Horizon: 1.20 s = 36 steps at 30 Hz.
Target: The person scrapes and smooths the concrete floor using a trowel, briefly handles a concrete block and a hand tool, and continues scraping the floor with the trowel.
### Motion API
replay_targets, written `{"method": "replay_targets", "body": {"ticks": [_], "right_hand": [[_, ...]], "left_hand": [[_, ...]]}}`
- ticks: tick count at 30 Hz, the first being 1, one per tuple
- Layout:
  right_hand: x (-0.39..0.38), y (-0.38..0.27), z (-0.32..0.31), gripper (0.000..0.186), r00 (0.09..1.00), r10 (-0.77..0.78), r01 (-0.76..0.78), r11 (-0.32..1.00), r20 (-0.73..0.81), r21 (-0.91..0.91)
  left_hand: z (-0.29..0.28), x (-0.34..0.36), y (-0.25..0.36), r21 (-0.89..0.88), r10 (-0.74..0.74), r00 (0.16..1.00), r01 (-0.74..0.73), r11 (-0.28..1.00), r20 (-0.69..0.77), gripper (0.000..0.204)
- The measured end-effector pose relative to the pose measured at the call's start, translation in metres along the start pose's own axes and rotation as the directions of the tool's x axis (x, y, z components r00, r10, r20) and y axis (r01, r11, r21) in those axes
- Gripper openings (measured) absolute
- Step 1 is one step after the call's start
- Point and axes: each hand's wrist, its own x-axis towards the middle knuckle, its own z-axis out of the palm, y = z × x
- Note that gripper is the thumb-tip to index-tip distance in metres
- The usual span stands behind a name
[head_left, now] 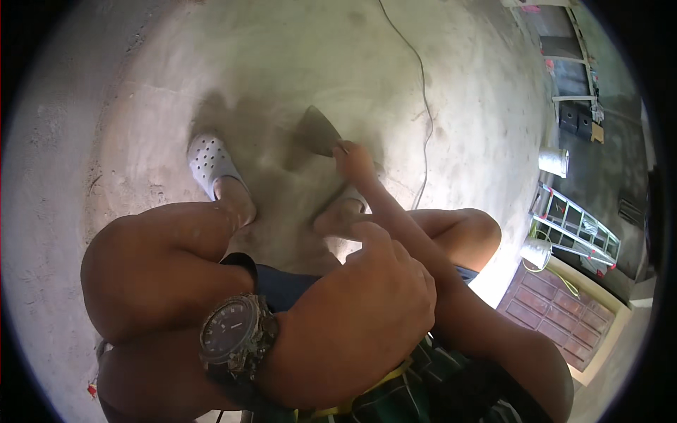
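Out ahead of my body, my right hand [356, 168] is closed around the handle of a putty knife [319, 132]. Its wide, dark, wedge-shaped blade points forward and left, over the grey floor; whether it touches the surface I cannot tell. Close to the camera, my left hand [367, 299] hovers above my lap with its back toward me. The fingers of that hand are curled in, so its palm and anything in it are hidden. A dark wristwatch [233, 335] sits on my left wrist.
I squat with knees apart; a pale perforated clog [210, 166] covers my left foot. A thin cable [426, 106] runs along the floor [240, 56]. Toward the right stand a stepladder [578, 225], white buckets [553, 161], a shelf [570, 58] and a brown panelled door [557, 310].
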Motion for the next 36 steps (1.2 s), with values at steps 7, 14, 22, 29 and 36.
{"method": "replay_targets", "body": {"ticks": [7, 14, 22, 29, 36], "right_hand": [[0.002, 0.007, -0.016, 0.040, 0.998, 0.037, -0.038, 0.999, 0.050, 0.017], [0.036, 0.041, -0.039, 0.065, 0.959, 0.279, -0.272, 0.957, 0.059, -0.101], [0.000, 0.014, 0.008, 0.061, 0.990, -0.082, 0.103, 0.978, 0.118, -0.181], [0.048, -0.004, 0.007, 0.057, 0.937, 0.332, -0.337, 0.941, 0.110, 0.023], [0.088, -0.014, 0.031, 0.055, 0.928, 0.368, -0.371, 0.926, 0.050, 0.076]], "left_hand": [[0.017, 0.006, 0.005, 0.020, 0.018, 1.000, -0.019, 1.000, 0.008, 0.017], [0.017, 0.020, 0.011, -0.040, -0.023, 0.997, 0.027, 0.999, 0.079, 0.012], [0.023, 0.012, 0.003, -0.040, -0.008, 0.993, 0.012, 0.999, 0.114, 0.012], [0.012, 0.006, -0.008, -0.026, 0.009, 1.000, -0.009, 1.000, -0.010, 0.018], [0.009, 0.004, -0.012, -0.106, -0.022, 0.999, 0.025, 0.994, 0.031, 0.028]]}}
